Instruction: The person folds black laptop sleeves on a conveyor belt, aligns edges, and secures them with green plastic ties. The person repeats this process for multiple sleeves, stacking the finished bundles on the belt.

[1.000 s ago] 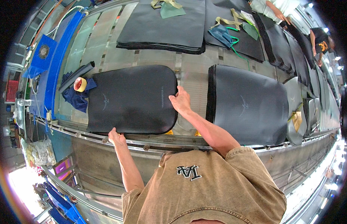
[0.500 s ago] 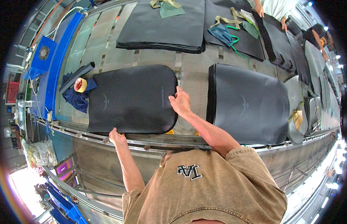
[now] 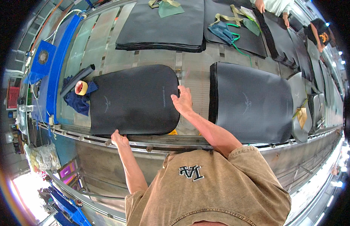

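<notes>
A stack of black sheet panels [image 3: 133,100] with rounded right corners and a faint printed emblem lies on the table in front of me. My right hand [image 3: 183,101] is at its right edge, thumb over the top sheet and fingers apart along the side. At the near edge, toward the left, my left hand [image 3: 120,139] touches the rim with its fingertips, fingers apart; part of them is hidden below the edge. Neither hand lifts a sheet. To the right lies a second stack of black panels [image 3: 252,103] with a similar emblem.
A tape roll [image 3: 81,87], dark blue cloth [image 3: 77,103] and black tube [image 3: 79,79] lie left of the stack, near a blue machine frame [image 3: 64,64]. More black sheets [image 3: 162,26] lie across the table. A co-worker's hand [image 3: 286,20] touches sheets at far right.
The view has shifted slightly. My hands and the panel stack keep nearly the same places, with the right fingers a little more spread. A person at the far right has moved an arm.
</notes>
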